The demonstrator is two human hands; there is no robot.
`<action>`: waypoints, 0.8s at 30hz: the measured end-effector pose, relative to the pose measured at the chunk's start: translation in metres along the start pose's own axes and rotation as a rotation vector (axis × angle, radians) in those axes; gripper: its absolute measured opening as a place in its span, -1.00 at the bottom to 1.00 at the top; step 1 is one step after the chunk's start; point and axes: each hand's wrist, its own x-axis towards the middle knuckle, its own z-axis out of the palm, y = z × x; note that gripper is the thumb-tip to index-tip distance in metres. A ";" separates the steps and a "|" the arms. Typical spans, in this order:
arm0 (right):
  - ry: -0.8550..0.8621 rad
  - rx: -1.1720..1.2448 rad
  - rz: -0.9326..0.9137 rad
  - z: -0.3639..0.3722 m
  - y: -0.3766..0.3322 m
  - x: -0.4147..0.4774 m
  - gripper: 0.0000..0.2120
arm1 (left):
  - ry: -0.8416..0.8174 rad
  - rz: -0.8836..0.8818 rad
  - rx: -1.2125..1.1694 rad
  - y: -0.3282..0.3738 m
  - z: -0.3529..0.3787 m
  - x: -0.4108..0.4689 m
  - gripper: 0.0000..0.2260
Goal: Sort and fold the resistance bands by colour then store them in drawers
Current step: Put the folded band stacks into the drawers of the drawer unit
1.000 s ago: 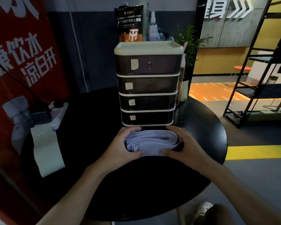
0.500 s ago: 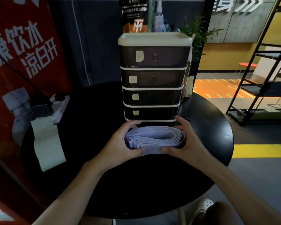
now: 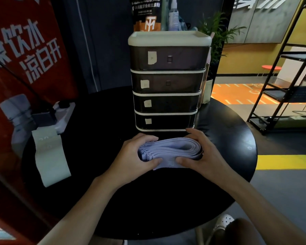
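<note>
I squeeze the folded purple bands point(image 3: 168, 152) with my left hand point(image 3: 134, 156) and right hand point(image 3: 200, 152), right in front of the drawers point(image 3: 166, 82). Folding looks done; next I must open one drawer.

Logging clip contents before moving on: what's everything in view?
folded bands: one stack, lavender, table front
loose band: one, pale green, table left
drawer unit: one, dark with cream frame, four shut drawers, table middle
power strip: one, white, table left
table: one, black, round
pouch: one, black and orange, behind drawer unit
plant: one, green, behind right
rack: one, black, far right
banner: one, red, left
left hand: one, grips stack's left end
right hand: one, grips stack's right end
</note>
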 end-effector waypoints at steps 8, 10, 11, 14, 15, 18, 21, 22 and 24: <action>-0.025 0.033 0.029 -0.006 -0.003 -0.004 -0.40 | 0.019 -0.016 0.088 -0.008 -0.002 -0.001 -0.46; -0.048 0.039 0.022 -0.006 -0.003 -0.004 -0.32 | -0.011 -0.023 0.039 -0.007 -0.003 -0.001 -0.41; -0.052 0.037 0.020 -0.006 -0.002 -0.005 -0.27 | -0.026 -0.026 0.012 -0.004 -0.003 -0.002 -0.38; -0.036 0.029 0.024 -0.004 0.001 -0.004 -0.19 | -0.064 -0.029 -0.002 0.001 -0.004 -0.002 -0.39; -0.016 0.015 0.020 -0.003 0.000 -0.002 -0.22 | -0.075 -0.025 0.007 0.001 -0.004 -0.001 -0.40; 0.017 -0.020 0.019 0.002 -0.002 0.003 -0.29 | -0.114 -0.037 0.034 -0.002 -0.005 0.000 -0.39; 0.041 -0.036 0.019 0.006 -0.001 0.005 -0.32 | -0.103 -0.061 0.017 -0.001 -0.005 0.001 -0.36; 0.049 -0.041 0.025 0.006 -0.001 0.006 -0.32 | -0.093 -0.075 -0.009 0.000 -0.005 0.001 -0.37; 0.056 -0.051 0.037 0.005 -0.002 0.005 -0.33 | -0.080 -0.102 -0.056 0.001 -0.005 0.000 -0.38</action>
